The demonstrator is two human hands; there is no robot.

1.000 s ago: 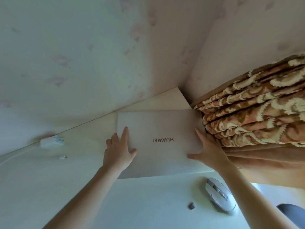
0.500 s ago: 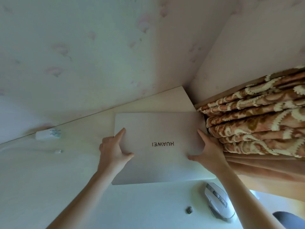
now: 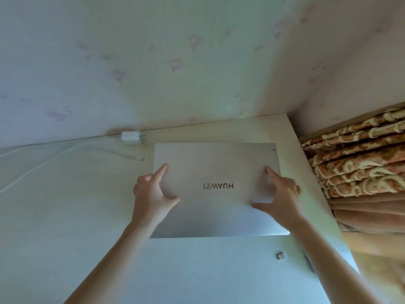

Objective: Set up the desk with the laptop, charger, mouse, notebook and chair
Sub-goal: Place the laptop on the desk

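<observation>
since the earlier frames the laptop has come nearer along the surface and now lies square to the view, both hands have slid to its side edges with the fingers spread wider, and the mouse that lay near the right forearm has gone from sight.

at the far left a white cable [image 3: 39, 160] runs in loose curves over the pale surface [image 3: 65, 216], and its free plug end lies just left of the laptop's far left corner. the white charger [image 3: 131, 137] sits at the back edge against the wallpapered wall [image 3: 153, 62], its prongs pointing right, near that same corner but not touching it.

the left hand [image 3: 153, 194] rests on the left edge of the lid, forefinger stretched out flat on top, thumb spread toward the middle, the other fingers curled down over the side; whether they grip under the edge cannot be told.

the closed silver laptop [image 3: 214, 167] lies flat in the middle of the surface, its "huawei" lettering upside down to the view.

the right hand [image 3: 282, 198] mirrors the left on the right edge: forefinger and thumb spread on the lid, remaining fingers bent over the side.

a small usb dongle [image 3: 280, 255] lies on the surface just beyond the laptop's near right corner. right of the surface's edge hangs a brown and cream patterned curtain [image 3: 355, 167].
</observation>
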